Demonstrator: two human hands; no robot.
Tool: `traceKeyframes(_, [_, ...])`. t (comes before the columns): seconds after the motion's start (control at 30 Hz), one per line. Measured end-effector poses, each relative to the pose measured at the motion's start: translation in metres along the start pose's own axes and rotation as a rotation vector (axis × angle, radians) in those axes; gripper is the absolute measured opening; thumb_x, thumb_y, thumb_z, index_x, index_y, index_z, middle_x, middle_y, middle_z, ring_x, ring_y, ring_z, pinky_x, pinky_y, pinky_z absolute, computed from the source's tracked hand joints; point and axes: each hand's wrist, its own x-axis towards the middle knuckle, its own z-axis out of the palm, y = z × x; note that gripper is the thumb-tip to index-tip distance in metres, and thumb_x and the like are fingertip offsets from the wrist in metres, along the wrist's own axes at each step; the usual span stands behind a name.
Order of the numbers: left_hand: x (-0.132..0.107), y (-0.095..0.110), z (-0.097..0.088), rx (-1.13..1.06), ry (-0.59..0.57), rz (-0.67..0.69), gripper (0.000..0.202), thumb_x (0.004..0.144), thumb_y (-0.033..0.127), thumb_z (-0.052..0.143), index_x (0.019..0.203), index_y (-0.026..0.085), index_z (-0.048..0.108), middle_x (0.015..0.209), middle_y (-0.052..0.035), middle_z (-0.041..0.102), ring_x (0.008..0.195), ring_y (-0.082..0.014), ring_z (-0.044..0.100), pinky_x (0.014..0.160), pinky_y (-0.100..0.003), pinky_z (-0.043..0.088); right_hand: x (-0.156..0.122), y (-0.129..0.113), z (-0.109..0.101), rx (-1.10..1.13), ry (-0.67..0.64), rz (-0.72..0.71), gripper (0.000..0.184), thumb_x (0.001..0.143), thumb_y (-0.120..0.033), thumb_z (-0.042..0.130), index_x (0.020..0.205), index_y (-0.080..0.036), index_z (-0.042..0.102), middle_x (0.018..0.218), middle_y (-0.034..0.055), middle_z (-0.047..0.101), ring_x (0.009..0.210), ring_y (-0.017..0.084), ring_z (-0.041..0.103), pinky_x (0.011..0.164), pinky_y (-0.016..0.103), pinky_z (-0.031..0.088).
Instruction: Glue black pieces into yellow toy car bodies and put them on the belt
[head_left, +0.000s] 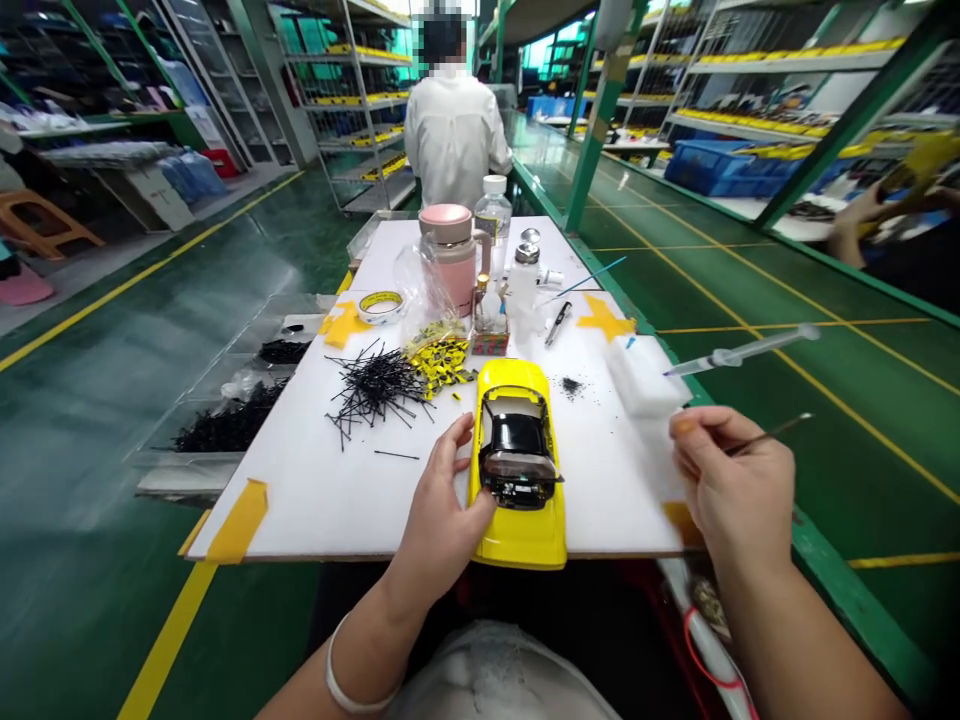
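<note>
The yellow model car (517, 470) sits at the near edge of your bench (315, 490). Your left hand (442, 510) has its grip clasped on the car's side. Your right hand (731, 480) pinches a thin tool (772, 432). Black pins (375, 385) lie just beyond.

Upright yellow model car (520, 460) with black cabin, lengthwise at the worktop's (315, 480) near edge; thin dark stick (772, 433) slanting rightward, off the edge.

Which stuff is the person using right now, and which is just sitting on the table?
In use: car, touched by left hand; stick, pinched in right hand.
Lying about: black pins, yellow bits, tape, pink jug, bottle, syringe.
</note>
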Motion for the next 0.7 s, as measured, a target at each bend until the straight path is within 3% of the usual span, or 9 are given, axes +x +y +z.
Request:
traceKeyframes(0.1, [-0.001,-0.005,-0.002,-0.035,-0.012,-0.004,0.071,0.084,0.024,0.061,0.152,0.018,0.039,0.159,-0.0141,0.045,0.149,-0.0297,0.042,0.121,-0.049,0.039,0.015,-0.002,-0.005,0.098,0.084,-0.006,0.034,0.093,-0.051,0.063,0.079,-0.021,0.072,0.078,0.0039,0.062,0.059,0.013,0.051,0.049,0.026,0.039])
traceKeyframes(0.17, [-0.002,-0.009,-0.004,-0.086,-0.024,-0.014,0.069,0.088,0.027,0.063,0.152,0.021,0.039,0.162,-0.0125,0.042,0.151,-0.0295,0.039,0.123,-0.049,0.038,0.021,-0.002,-0.009,-0.004,0.053,-0.024,0.049,0.093,-0.062,0.056,0.076,-0.02,0.074,0.084,0.0076,0.066,0.07,0.017,0.057,0.055,0.028,0.046])
traceKeyframes(0.27, [-0.004,-0.014,-0.006,-0.176,-0.038,-0.025,0.063,0.093,0.033,0.063,0.152,0.026,0.04,0.165,-0.0094,0.039,0.153,-0.0282,0.037,0.124,-0.048,0.036,0.022,0.002,-0.015,-0.11,-0.026,0.061,0.063,0.096,-0.071,0.045,0.078,-0.019,0.076,0.079,0.0084,0.068,0.06,0.016,0.057,0.048,0.028,0.044])
traceKeyframes(0.37, [-0.007,-0.017,-0.007,-0.227,-0.005,-0.011,0.057,0.096,0.036,0.064,0.149,0.031,0.045,0.163,-0.0065,0.043,0.153,-0.0271,0.037,0.124,-0.045,0.038,0.018,0.006,-0.02,-0.138,-0.104,0.162,0.049,0.09,-0.065,0.063,0.086,-0.019,0.078,0.089,0.0094,0.075,0.06,0.018,0.064,0.048,0.029,0.05])
traceKeyframes(0.47, [-0.008,-0.019,-0.008,-0.234,0.017,0.004,0.055,0.095,0.036,0.066,0.147,0.035,0.047,0.161,-0.0042,0.046,0.153,-0.0261,0.037,0.123,-0.042,0.039,0.013,0.007,-0.021,-0.199,-0.146,0.195,0.028,0.077,-0.044,0.083,0.09,-0.019,0.082,0.088,0.0079,0.078,0.063,0.019,0.068,0.056,0.029,0.054])
traceKeyframes(0.7, [-0.011,-0.016,-0.007,-0.218,0.03,-0.028,0.059,0.093,0.038,0.069,0.148,0.037,0.046,0.161,-0.0046,0.046,0.151,-0.0288,0.04,0.12,-0.043,0.043,0.014,0.003,0.001,-0.274,-0.113,0.123,0.017,0.079,-0.033,0.078,0.088,-0.019,0.082,0.089,0.0063,0.08,0.064,0.018,0.069,0.057,0.028,0.057])
